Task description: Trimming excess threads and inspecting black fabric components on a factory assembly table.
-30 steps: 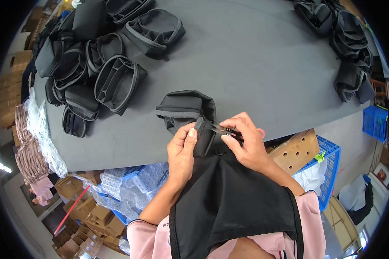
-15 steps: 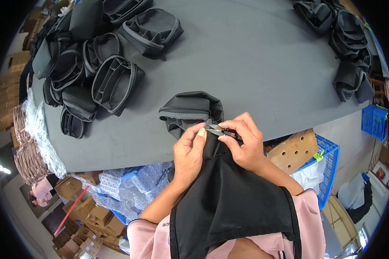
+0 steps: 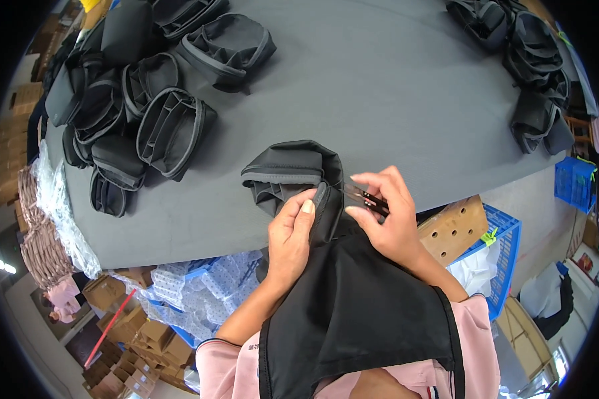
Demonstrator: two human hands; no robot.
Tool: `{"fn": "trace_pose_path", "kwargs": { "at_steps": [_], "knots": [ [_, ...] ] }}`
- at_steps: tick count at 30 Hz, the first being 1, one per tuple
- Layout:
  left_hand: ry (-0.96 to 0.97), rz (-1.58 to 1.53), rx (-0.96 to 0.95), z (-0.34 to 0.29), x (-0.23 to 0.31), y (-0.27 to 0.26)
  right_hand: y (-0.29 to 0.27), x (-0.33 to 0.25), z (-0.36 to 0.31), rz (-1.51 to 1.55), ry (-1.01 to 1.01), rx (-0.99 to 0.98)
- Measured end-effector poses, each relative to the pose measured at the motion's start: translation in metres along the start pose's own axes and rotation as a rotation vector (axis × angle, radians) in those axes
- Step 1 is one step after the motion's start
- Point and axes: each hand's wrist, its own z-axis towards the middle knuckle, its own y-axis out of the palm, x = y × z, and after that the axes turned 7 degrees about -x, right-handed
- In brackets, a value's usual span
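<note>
Our left hand (image 3: 291, 229) pinches an edge of the pouch (image 3: 287, 165) nearest us on the table (image 3: 393, 100); our right hand (image 3: 394, 211) curls loosely round the snips (image 3: 374, 203), thumb and forefinger parted; we should keep that edge taut and the blades off the cloth. Leftward, open pouches (image 3: 205, 123) show dividers (image 3: 158, 128); rightward, a blue crate (image 3: 506, 246) holds white sheeting (image 3: 476, 270).

I log from my remote seat: pale pink short-sleeved shirt (image 3: 476, 349), cuffs (image 3: 211, 342) thinly edged dark; small dark lettering (image 3: 253, 347) at left; red-white-dark striped trim (image 3: 434, 393) at right. Black apron (image 3: 359, 306), stitched border. Left hand (image 3: 290, 234), right hand (image 3: 391, 214) bare.
</note>
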Motion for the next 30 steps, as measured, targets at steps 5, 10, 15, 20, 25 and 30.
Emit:
{"fn": "trace_pose_path", "kwargs": {
  "at_steps": [5, 10, 15, 20, 25, 30],
  "knots": [
    [-0.003, 0.052, -0.063, -0.001, 0.002, 0.001, 0.001, 0.015, 0.02, 0.088, 0.017, -0.205],
    [-0.043, 0.034, -0.115, -0.001, 0.004, 0.003, -0.009, 0.007, 0.014, 0.388, -0.207, -0.459],
    [-0.026, -0.036, -0.153, 0.0, 0.003, 0.005, -0.024, -0.006, -0.005, 0.557, -0.294, -0.777],
    [-0.047, -0.042, -0.159, 0.002, 0.004, 0.006, -0.015, 0.011, -0.01, -0.109, -0.042, -0.058],
    [-0.053, -0.041, -0.169, 0.002, 0.003, 0.005, -0.014, 0.02, -0.005, -0.113, -0.08, -0.09],
    [-0.065, -0.072, -0.155, 0.002, 0.003, 0.005, -0.009, 0.018, 0.002, 0.018, -0.041, -0.155]
  ]
}}
